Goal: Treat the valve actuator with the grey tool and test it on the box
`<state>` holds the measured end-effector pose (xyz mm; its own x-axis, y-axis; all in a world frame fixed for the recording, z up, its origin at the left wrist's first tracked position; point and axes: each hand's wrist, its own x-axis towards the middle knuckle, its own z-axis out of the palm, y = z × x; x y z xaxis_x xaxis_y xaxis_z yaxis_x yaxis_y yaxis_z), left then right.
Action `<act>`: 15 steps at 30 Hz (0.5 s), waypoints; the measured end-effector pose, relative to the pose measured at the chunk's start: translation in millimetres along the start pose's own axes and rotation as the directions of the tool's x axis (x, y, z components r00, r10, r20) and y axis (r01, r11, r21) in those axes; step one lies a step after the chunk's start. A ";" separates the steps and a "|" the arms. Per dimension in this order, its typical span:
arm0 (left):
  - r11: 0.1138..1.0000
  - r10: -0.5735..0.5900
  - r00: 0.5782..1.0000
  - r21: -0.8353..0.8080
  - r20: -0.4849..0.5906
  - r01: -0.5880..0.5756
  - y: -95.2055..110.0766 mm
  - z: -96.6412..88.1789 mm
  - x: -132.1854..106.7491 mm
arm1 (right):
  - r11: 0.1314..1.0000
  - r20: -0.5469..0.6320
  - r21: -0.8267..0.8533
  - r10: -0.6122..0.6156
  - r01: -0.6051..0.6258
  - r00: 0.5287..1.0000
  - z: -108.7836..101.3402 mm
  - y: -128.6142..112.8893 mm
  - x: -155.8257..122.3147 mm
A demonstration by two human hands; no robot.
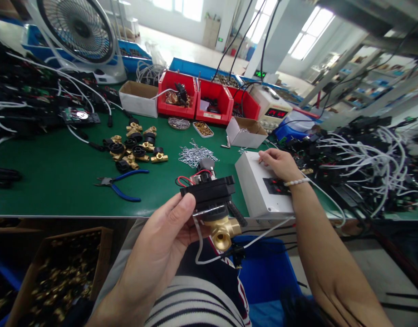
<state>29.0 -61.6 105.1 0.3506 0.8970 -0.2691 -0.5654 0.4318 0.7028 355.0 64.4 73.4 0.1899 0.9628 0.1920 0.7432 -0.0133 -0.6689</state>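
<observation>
My left hand [168,236] grips a valve assembly [212,204] near the table's front edge: a black plastic housing on a brass fitting, with red, black and white wires hanging from it. My right hand [278,164] rests on top of a white box [254,190] with a black panel, its fingers curled at the box's far edge. A bead bracelet circles that wrist.
On the green table [59,172] lie blue-handled pliers [122,184], a cluster of brass-and-black fittings [135,147], a pile of metal clips [195,154], red bins [209,102], cardboard boxes, a fan [79,36] and tangles of wired units at both sides. A blue crate [266,272] sits below.
</observation>
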 end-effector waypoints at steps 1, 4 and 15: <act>1.000 0.000 1.000 -0.004 0.007 0.000 -0.2 -0.6 0.3 | 1.000 0.000 0.003 0.001 -0.001 1.000 0.2 0.1 0.1; 1.000 0.003 0.999 -0.031 0.052 -0.002 -1.7 -3.9 1.9 | 1.000 0.003 0.011 0.003 -0.003 1.000 0.5 0.6 0.5; 0.998 0.033 0.994 -0.058 0.102 -0.027 -5.0 -6.7 2.4 | 0.999 0.011 0.032 0.012 -0.012 1.000 -0.6 -0.4 -0.6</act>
<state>27.6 -61.0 96.5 0.4063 0.8963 -0.1776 -0.6170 0.4125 0.6702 354.9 63.6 74.0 0.1920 0.9654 0.1765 0.7199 -0.0163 -0.6939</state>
